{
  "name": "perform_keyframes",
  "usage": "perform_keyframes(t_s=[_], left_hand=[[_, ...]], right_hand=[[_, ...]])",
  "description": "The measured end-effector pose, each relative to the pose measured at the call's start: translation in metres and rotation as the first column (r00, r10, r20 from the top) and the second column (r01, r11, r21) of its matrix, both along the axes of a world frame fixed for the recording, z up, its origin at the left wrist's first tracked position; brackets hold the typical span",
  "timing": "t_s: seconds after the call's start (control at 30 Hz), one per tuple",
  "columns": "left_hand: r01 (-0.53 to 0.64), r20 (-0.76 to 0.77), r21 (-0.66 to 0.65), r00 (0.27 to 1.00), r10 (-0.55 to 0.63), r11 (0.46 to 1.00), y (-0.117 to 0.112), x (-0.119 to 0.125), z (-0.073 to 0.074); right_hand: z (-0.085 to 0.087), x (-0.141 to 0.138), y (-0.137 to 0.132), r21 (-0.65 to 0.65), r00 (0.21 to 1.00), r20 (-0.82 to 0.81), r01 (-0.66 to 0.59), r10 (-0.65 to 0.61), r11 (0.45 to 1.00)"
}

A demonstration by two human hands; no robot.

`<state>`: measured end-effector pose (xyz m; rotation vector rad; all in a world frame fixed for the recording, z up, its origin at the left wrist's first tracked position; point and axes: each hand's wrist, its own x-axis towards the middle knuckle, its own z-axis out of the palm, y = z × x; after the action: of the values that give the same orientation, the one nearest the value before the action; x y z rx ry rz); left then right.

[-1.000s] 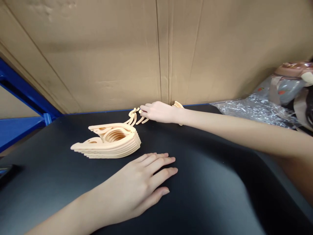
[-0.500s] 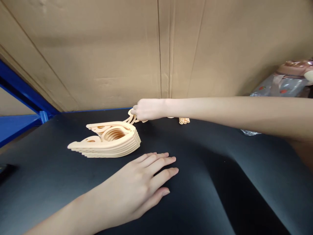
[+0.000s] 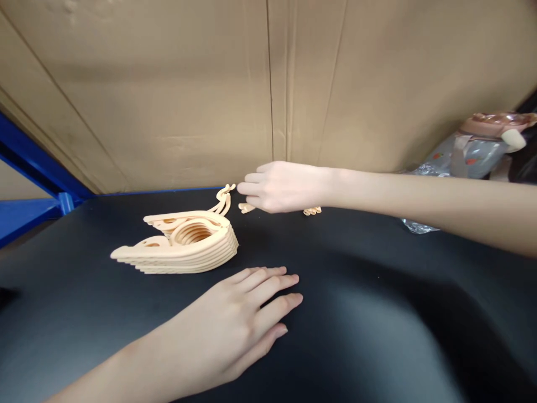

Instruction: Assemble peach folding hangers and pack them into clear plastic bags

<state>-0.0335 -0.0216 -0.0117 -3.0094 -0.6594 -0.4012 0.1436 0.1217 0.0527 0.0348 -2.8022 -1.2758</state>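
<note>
A stack of cream folding clothes hangers (image 3: 201,254) lies on the black tabletop, its arms folded and its hooks (image 3: 223,202) pointing toward the back edge. My left hand (image 3: 247,313) rests flat on the table in front of the stack, fingers spread, holding nothing. Just right of the hooks, my right hand (image 3: 281,187) hovers palm down with its fingers slightly apart and nothing visible in them. It partly covers more cream plastic pieces (image 3: 312,211) at the back; their full shape is hidden.
Brown cardboard (image 3: 180,95) stands upright behind the table. A blue metal frame (image 3: 42,162) runs along the left. At the right back are a drinking bottle with a pinkish lid (image 3: 482,145) and crumpled clear plastic (image 3: 419,226). A dark object (image 3: 6,296) sits at the left edge.
My right hand has let go of the hanger hooks and moved right, its fingers loosening. The left hand stays on the table. The view has shifted slightly.
</note>
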Motion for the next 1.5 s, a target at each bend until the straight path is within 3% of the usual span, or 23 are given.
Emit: perform_keyframes(t_s=[0.1,0.2,0.4,0.57,0.8,1.1,1.5], left_hand=[[0.066,0.073,-0.010,0.995,-0.065,0.998,-0.002,0.002,0.000],[0.113,0.142,-0.008,0.984,-0.110,0.994,-0.003,0.005,-0.001],[0.022,0.273,0.043,0.961,-0.033,0.999,-0.001,0.007,-0.002],[-0.027,0.271,0.008,0.962,0.024,1.000,0.002,0.008,-0.002],[-0.001,0.179,-0.023,0.984,0.005,1.000,0.002,0.009,-0.002],[0.013,0.184,-0.007,0.983,-0.012,1.000,0.001,0.009,-0.001],[0.056,0.186,-0.011,0.981,-0.053,0.998,0.001,0.008,-0.002]], right_hand=[[-0.010,0.024,-0.028,0.023,0.998,-0.054,-0.024,0.026,0.999],[-0.020,0.045,-0.056,-0.002,0.999,0.005,-0.053,0.053,0.999],[-0.027,0.062,-0.092,-0.051,0.995,0.017,-0.093,0.094,0.994],[-0.029,0.063,-0.099,-0.063,0.993,0.014,-0.119,0.120,0.991],[-0.030,0.064,-0.104,0.001,0.990,0.093,-0.106,0.106,0.994],[-0.035,0.069,-0.117,0.117,0.992,0.114,0.046,-0.059,0.992],[-0.041,0.065,-0.136,0.050,0.995,0.078,0.060,-0.064,0.997]])
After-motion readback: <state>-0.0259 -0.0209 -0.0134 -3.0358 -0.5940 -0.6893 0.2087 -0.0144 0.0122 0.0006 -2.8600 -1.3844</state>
